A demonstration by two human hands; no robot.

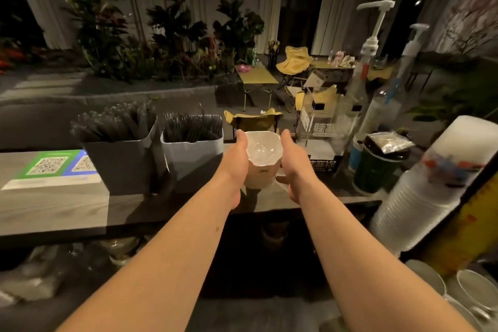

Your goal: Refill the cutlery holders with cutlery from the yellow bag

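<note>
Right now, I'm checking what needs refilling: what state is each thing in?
Dark grey square plastic holder: upright, packed with dark cutlery.
Light grey square plastic holder: upright, full of black cutlery.
White square plastic holder: held between both hands, no cutlery visible inside.
Left hand: grips white holder's left side.
Right hand: grips its right side.
Tall clear pump bottle: upright.

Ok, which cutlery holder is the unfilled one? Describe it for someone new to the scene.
Look along the grey wooden counter, past the dark grey holder and the light grey holder, both packed with black cutlery. Right of them, between the left hand and right hand, is the off-white holder: the only pale one, with no cutlery inside.
</note>
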